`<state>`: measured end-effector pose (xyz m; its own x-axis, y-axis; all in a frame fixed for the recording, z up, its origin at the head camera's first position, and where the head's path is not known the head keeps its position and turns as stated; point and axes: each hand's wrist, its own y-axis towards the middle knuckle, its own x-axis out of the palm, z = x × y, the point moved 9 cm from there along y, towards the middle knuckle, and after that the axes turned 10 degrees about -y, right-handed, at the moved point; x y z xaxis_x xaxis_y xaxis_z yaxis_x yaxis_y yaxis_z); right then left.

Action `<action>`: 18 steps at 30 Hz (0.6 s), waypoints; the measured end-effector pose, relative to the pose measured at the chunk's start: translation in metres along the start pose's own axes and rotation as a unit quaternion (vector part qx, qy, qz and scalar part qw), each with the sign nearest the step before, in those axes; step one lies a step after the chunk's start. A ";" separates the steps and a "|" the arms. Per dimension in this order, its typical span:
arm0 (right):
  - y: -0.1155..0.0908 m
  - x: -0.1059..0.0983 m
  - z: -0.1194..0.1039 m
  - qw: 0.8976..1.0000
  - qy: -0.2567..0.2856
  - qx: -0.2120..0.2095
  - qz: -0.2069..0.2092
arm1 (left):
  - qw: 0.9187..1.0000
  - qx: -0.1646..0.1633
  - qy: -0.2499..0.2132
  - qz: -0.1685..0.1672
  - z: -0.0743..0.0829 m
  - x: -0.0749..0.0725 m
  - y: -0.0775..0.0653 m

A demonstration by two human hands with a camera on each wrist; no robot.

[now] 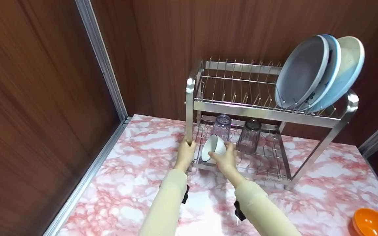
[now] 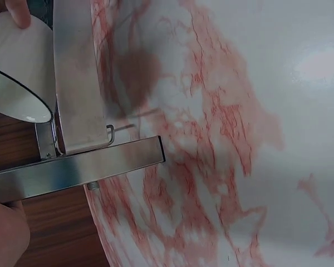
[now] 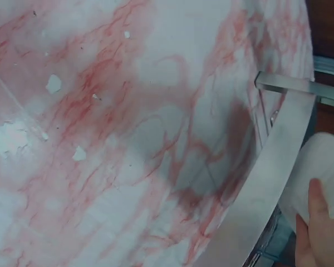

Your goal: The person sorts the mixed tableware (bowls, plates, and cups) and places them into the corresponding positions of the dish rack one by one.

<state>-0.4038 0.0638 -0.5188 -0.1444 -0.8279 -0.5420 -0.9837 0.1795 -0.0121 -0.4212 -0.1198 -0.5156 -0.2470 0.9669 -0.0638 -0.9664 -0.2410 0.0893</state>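
Note:
My right hand grips a small white bowl with a thin dark rim, thumb toward the rim and fingers on its far side. The bowl is tilted on its side, its mouth facing left, at the left end of the lower tier of a metal dish rack. In the right wrist view, fingers lie along the bowl's outer wall. My left hand holds the rack's front left post. Part of that hand shows beside the post in the left wrist view.
Two upside-down glasses, one purplish and one dark, stand on the lower tier behind and right of the bowl. Several large plates lean at the upper tier's right end. An orange bowl sits at the marbled table's right front.

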 end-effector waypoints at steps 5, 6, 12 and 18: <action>0.004 0.006 -0.007 0.997 -0.068 -0.031 0.031 | 1.000 0.005 0.000 0.000 0.000 0.000 0.001; 0.004 0.007 -0.008 0.996 -0.076 -0.038 0.038 | 1.000 0.006 0.002 0.001 0.000 -0.001 0.001; 0.003 0.012 -0.011 0.989 -0.108 -0.060 0.082 | 1.000 0.010 0.004 0.004 0.000 -0.003 0.000; 0.007 0.019 -0.017 0.972 -0.192 -0.096 0.094 | 1.000 0.014 0.002 0.010 0.000 -0.001 -0.001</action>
<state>-0.4148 0.0400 -0.5151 -0.3096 -0.5231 -0.7941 -0.9508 0.1759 0.2549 -0.4204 -0.1204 -0.5155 -0.2674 0.9613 -0.0663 -0.9587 -0.2585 0.1185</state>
